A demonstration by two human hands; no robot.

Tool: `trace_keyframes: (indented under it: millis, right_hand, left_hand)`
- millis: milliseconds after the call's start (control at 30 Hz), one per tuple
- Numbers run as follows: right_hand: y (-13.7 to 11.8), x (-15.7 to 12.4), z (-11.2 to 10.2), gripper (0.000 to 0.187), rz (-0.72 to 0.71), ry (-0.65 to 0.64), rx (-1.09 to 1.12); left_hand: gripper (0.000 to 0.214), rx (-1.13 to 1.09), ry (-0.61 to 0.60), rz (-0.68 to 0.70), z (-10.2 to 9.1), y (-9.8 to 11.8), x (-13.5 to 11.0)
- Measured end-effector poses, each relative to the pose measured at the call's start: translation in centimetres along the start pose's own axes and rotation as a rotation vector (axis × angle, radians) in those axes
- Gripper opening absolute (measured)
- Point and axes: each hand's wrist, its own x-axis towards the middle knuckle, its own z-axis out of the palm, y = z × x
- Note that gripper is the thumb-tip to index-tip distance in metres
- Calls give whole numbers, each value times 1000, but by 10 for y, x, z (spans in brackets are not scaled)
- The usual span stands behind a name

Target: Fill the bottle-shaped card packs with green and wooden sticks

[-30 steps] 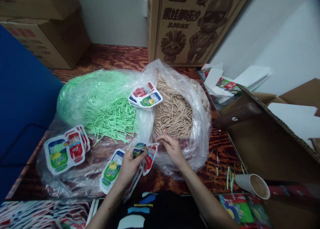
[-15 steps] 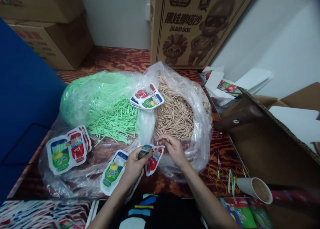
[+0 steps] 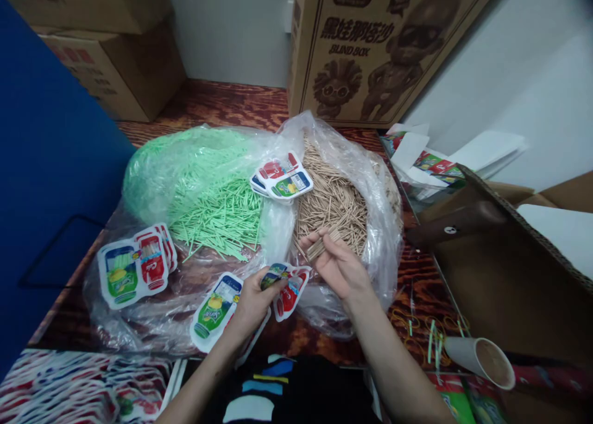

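Note:
My left hand point(image 3: 252, 300) pinches a printed bottle-shaped packet point(image 3: 287, 288) by its top, with more such packets point(image 3: 212, 313) fanned under the hand. My right hand point(image 3: 340, 266) is turned palm up over the open clear bag and grips a small bundle of tan wooden sticks point(image 3: 321, 246). The heap of tan sticks point(image 3: 333, 207) lies just beyond its fingers. A heap of green sticks point(image 3: 217, 214) fills the clear bag to the left.
Filled packets point(image 3: 134, 266) lie at the left and others point(image 3: 282, 178) rest between the two heaps. A printed cardboard box point(image 3: 389, 47) stands behind. An open brown carton point(image 3: 504, 269), a paper cup point(image 3: 482, 359) and rubber bands point(image 3: 417, 325) are at the right.
My right hand has lifted away from the packet, turned palm up and now holds a bundle of tan sticks. The left hand keeps its hold on the packet.

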Motion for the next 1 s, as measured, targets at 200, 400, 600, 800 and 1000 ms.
trace_keyframes:
  millis: [200,400,600,800,1000]
  right_hand:
    - [-6,-3,22,15,72,-61,-53]
    - [-8,-9,27,19,60,-29,-59]
    - [-3,-8,28,20,94,-39,-78]
    - [3,-12,21,20,87,-87,-266]
    - [-13,-23,25,26,-14,-213,-556]
  left_hand:
    - [20,-4,38,23,-2,5,-1]
    - [21,-34,44,-16,-5,3,-1]
    - [20,-82,11,-53,-6,4,-2]
    - [18,-95,10,-46,-4,6,-5]
    - [17,-35,62,27,-8,8,-4]
